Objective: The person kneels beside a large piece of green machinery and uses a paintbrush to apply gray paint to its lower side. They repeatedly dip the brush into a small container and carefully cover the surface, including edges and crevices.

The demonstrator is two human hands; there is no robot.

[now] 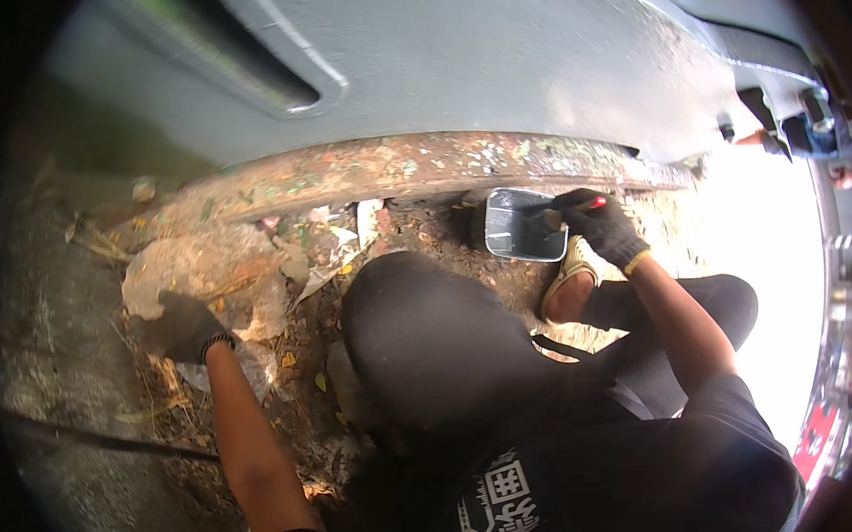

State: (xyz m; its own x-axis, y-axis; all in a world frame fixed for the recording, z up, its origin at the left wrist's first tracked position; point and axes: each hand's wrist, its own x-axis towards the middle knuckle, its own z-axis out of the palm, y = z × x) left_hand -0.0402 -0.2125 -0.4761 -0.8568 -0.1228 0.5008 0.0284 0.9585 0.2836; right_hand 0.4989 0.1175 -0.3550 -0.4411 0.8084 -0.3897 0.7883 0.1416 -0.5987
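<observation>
Brush (568, 207) clenched in my right grip (604, 228) over the tray (521, 225); left grip (183, 327) flat on ground; drips likely if overloaded

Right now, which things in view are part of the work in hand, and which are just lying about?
In use:
right hand, gloved, holding a red-handled brush
grey square container the brush dips into
rusty lower edge of the grey vehicle body
left hand, gloved, braced on the ground

Lying about:
large stone
scattered leaves and paper scraps
</observation>
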